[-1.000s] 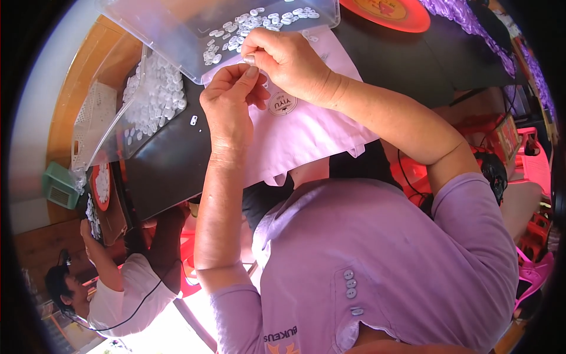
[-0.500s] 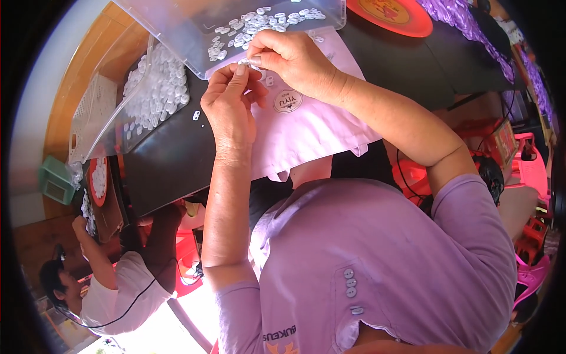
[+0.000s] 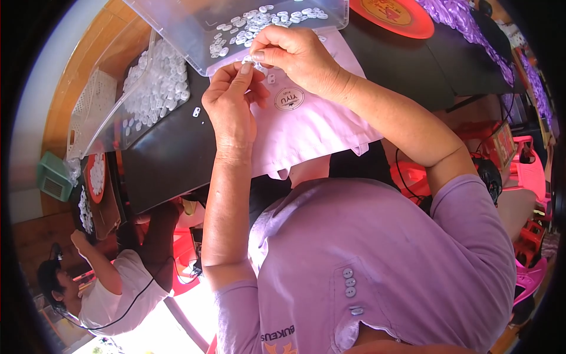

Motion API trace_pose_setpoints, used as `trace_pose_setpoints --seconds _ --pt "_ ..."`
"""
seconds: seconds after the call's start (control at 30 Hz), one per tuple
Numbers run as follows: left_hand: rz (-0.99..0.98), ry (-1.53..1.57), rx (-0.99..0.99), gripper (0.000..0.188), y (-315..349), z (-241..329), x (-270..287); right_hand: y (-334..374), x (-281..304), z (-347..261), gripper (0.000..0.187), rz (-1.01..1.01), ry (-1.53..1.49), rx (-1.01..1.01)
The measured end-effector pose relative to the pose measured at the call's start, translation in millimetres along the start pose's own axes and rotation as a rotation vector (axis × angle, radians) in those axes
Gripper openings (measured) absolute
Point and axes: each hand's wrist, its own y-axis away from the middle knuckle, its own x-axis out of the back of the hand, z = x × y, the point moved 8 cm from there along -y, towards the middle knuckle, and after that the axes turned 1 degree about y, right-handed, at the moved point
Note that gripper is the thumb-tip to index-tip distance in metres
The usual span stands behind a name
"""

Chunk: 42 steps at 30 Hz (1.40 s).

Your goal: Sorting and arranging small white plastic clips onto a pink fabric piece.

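My left hand (image 3: 230, 103) and my right hand (image 3: 298, 58) meet fingertip to fingertip over the near edge of a clear plastic bin. Pinched between them is a small white plastic piece (image 3: 247, 59), mostly covered by the fingers. Many similar oval white pieces with holes (image 3: 259, 22) lie spread in the bin (image 3: 194, 62). Below the hands, a pink cloth (image 3: 318, 133) with a round printed mark drapes over the table edge toward my lap. A few loose white pieces (image 3: 271, 78) rest on it beside my left fingers.
Left of me, a second clear container holds a heap of white pieces (image 3: 156, 88). One piece (image 3: 196, 111) lies on the black table (image 3: 171, 159). A red round plate (image 3: 395, 17) and purple shiny strips (image 3: 466, 29) sit at far right. Another person (image 3: 118, 277) works at lower left.
My right hand has shifted slightly up, while both hands keep their pinch. The other person's hand has drawn back a little from the white pieces near it.
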Motion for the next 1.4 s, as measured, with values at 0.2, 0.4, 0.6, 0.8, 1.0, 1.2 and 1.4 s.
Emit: trace_pose_setpoints --seconds 0.2,0.4,0.6,0.8,1.0,1.2,1.4 --pt "0.013 -0.037 -0.032 0.014 2 2 0 1 -1 -4 0.005 -0.016 0.050 0.020" --pt "0.045 -0.104 -0.051 0.012 4 2 1 3 -4 -1 0.005 0.006 0.142 0.100" --pt "0.069 -0.208 -0.067 0.013 6 1 3 6 -12 5 0.005 -0.014 0.148 0.050" --pt "0.073 -0.089 -0.022 0.013 4 -1 6 7 -15 11 0.009 -0.040 0.030 -0.084" --pt "0.078 -0.059 0.025 0.015 3 -4 7 1 -8 3 0.010 -0.031 0.094 -0.024" --pt "0.118 -0.059 0.034 0.015 3 -4 13 1 -6 -9 0.007 0.014 0.292 0.189" --pt "0.106 -0.075 0.025 0.014 4 -3 11 1 -9 -8 0.007 0.023 0.324 0.258"
